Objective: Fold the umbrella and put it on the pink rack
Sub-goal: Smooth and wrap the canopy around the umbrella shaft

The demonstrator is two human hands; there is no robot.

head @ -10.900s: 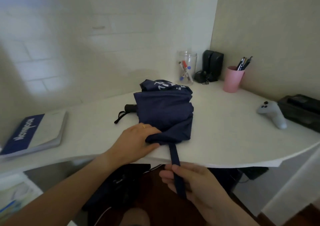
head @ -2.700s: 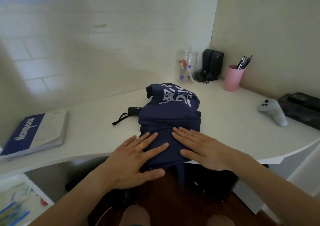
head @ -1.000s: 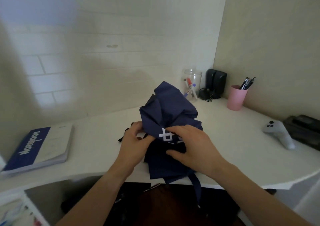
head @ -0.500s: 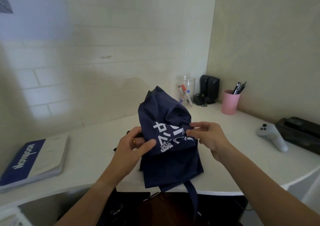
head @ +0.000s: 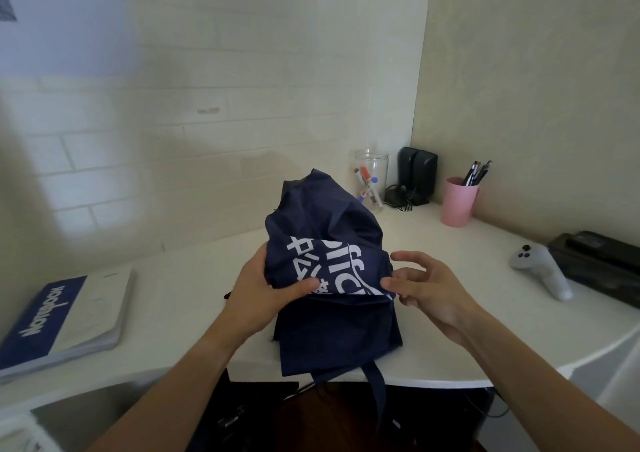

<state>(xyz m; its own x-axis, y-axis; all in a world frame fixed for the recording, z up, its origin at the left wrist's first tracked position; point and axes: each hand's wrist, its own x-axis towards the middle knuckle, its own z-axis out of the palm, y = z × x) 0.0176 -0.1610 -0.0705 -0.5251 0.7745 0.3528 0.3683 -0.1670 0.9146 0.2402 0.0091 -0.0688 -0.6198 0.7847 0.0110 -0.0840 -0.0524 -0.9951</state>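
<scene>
The navy umbrella [head: 329, 230], collapsed, with white lettering on its cloth, stands tilted up from the white desk [head: 180, 299] near the front edge. My left hand [head: 266, 292] grips its left side, thumb pressed on the lettered fold. My right hand [head: 426, 285] is at the right side, thumb and forefinger pinching the cloth's edge while the other fingers spread. The closing strap [head: 377, 392] hangs below the desk edge. The handle is hidden behind the cloth. No pink rack is in view.
A blue and white notebook [head: 65, 316] lies at the left. At the back right stand a clear jar of markers [head: 370, 178], black speakers [head: 415, 174] and a pink pen cup [head: 459, 202]. A white controller [head: 540, 268] and a black device [head: 599, 264] lie at the right.
The umbrella went from lying flat under my palms to being lifted and bunched upright. My right hand has slid from its front to the right edge, turning the lettered cloth forward.
</scene>
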